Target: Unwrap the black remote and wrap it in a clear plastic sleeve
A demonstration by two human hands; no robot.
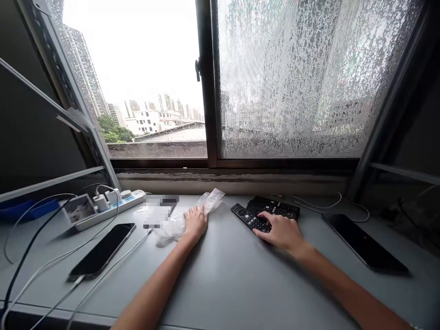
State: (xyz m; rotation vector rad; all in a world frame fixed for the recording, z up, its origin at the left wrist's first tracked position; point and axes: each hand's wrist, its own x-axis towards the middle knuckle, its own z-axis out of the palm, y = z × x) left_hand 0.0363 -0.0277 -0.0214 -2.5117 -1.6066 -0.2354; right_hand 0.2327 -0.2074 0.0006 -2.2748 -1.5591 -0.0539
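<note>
My left hand point(195, 223) lies with its fingers apart on a crumpled clear plastic bag point(213, 198), left of the middle of the grey table. My right hand point(282, 233) is closed around the lower end of a black remote control point(244, 212), thumb on the near edge and index finger on the far edge. The remote control lies slantwise, its buttons facing up. Behind it, more black remote controls point(280, 207) lie close together, partly hidden by my right hand; how many I cannot tell.
A black phone point(103, 251) with a white cable lies at left, near a power strip point(113, 210) with plugs. A dark flat device point(366, 243) lies at right. A blurred patch covers something point(156, 211) beside the bag. Behind the table stands a wet window point(288, 82).
</note>
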